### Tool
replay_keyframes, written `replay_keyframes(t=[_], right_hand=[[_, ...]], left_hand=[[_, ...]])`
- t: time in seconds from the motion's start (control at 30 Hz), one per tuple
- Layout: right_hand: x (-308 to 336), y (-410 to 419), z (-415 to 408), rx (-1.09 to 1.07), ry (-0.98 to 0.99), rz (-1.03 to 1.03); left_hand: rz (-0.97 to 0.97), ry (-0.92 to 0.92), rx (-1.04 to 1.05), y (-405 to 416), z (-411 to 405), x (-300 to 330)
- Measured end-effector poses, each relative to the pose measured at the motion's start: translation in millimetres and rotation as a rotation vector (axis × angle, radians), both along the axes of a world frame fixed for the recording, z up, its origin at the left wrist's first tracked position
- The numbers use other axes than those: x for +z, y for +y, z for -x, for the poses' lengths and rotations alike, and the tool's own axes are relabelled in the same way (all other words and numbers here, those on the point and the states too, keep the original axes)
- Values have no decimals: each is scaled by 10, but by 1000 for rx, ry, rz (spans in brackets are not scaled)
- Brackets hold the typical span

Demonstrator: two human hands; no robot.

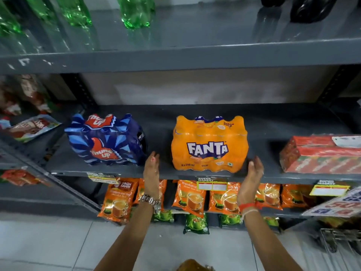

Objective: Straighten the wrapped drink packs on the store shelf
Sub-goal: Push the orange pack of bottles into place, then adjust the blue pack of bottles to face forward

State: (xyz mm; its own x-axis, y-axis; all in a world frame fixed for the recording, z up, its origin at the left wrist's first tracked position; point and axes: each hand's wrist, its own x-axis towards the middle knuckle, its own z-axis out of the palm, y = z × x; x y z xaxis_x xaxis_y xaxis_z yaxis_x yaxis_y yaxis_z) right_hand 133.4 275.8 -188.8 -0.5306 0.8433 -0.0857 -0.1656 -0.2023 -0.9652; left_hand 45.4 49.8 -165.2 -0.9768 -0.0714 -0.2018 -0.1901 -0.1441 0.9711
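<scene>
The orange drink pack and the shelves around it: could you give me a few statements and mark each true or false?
1. The orange drink pack stands between the blue drink pack and the red pack. True.
2. The left hand has a firm grip on the blue drink pack. False: it is open and holds nothing.
3. The right hand is open beside the orange drink pack. True.
4. Green bottles stand on the shelf below the packs. False: they are on the shelf above; tea packets are below.
5. A watch is on the right wrist. False: it is on the left.
</scene>
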Motion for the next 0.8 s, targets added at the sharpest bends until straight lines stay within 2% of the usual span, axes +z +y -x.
replay_keyframes(t=[0.1, 0.17, 0.27, 0.37, 0.43, 0.5, 0.6, 0.63, 0.7, 0.8], right_hand=[[-127, -486, -196, 36, 12, -171], [-188, -902, -299, 184, -27, -319], [-108, -1398, -246, 480, 8, -491], [28, -1705, 80, 855, -27, -643], [119, -1905, 418, 965, -45, -755], [267, -2123, 767, 884, -11, -611], [369, -2222, 1232, 667, 2, -77], [309, -2222, 1336, 648, -43, 41], [204, -2163, 1427, 714, -216, 107], [252, -2269, 1572, 809, -206, 65]], left_hand=[[12, 103, 115, -345, -89, -77], [5, 164, 356, -595, -155, -94], [75, 139, 659, -1009, -52, -35], [114, 108, 747, -1433, 202, 67], [155, 162, 712, -1671, 410, 146], [162, 201, 640, -1878, 632, 226], [47, 109, 453, -2100, 935, 251], [-1, 69, 370, -2152, 1021, 249], [-128, 22, 182, -2136, 1159, 235], [-168, 7, 52, -2138, 1279, 208]])
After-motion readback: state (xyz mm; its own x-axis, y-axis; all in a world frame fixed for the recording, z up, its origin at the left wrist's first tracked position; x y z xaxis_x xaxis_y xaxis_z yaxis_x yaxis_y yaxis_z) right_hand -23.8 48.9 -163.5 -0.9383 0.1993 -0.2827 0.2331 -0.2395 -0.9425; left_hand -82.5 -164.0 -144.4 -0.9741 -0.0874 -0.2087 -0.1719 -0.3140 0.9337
